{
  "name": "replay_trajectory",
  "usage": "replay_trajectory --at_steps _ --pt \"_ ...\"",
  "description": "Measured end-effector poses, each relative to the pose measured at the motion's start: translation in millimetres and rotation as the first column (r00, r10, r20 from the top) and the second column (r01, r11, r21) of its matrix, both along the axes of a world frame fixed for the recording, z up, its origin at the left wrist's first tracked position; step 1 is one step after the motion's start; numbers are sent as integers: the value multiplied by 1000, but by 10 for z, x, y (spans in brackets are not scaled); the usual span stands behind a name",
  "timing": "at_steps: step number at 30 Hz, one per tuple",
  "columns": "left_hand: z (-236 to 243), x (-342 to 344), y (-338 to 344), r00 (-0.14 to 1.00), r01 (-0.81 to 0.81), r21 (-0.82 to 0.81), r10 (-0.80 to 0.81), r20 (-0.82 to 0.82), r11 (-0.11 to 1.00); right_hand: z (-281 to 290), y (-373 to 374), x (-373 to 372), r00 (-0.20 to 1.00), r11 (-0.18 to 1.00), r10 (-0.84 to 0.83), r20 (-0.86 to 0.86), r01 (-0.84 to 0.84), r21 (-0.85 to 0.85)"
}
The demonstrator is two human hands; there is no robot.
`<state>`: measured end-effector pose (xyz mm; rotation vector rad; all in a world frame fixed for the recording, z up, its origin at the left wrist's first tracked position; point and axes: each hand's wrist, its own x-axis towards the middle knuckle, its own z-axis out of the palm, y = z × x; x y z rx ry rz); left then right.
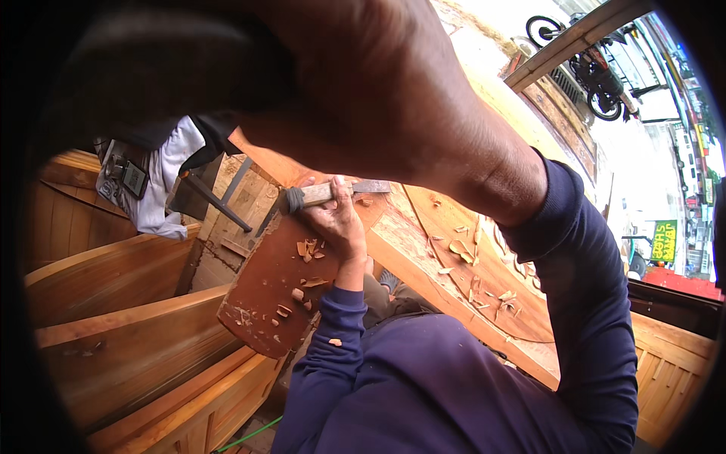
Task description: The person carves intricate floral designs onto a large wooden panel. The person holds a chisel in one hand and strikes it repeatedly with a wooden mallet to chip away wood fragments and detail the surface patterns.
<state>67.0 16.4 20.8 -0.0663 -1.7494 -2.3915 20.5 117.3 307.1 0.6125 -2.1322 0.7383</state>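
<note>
The right hand (pixel 340 91) is big and close, by a dark shape (pixel 166 83); I cannot tell if it holds it. Under it, the left hand (pixel 340 225) grips the chisel (pixel 317 194), its blade over the wood (pixel 401 261). Shavings (pixel 463 252) lie nearby.

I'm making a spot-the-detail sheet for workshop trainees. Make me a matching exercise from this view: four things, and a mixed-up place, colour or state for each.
Things:
1. Chisel
2. Shavings
3. Cloth
4. Cord

Descriptions:
A. White, toward the picture's left
B. Green, near the lower edge
C. Held in the left hand
D. Loose, in scattered bits

Pairs: 1-C, 2-D, 3-A, 4-B
</note>
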Motion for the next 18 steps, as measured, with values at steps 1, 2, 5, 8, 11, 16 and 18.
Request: replay_trajectory --at_steps 1,2,5,8,11,16,18 --pt "57 41 24 1000 7 5 -7 13 1000 -35 -49 -28 1000 999 7 16 -6 -52" --pt "115 48 34 1000 8 2 -8 13 1000 -75 -93 -48 999 994 15 31 -12 -104" --pt "127 26 14 997 -54 -200 44 -56 978 -157 -32 51 941 994 4 337 -40 101" --pt "444 77 84 979 167 -133 -148 142 977 -350 343 68 856 544 -253 450 -259 798" --pt "313 91 102 1000 -12 -102 10 -20 995 -247 283 -1 883 615 -193 428 -231 754" --pt "133 108 50 1000 -19 -251 23 12 968 -308 -39 52 940 950 -20 339 -88 299" --pt "149 127 24 998 -45 -360 55 18 932 -459 -58 70 953 957 -7 303 -82 280"
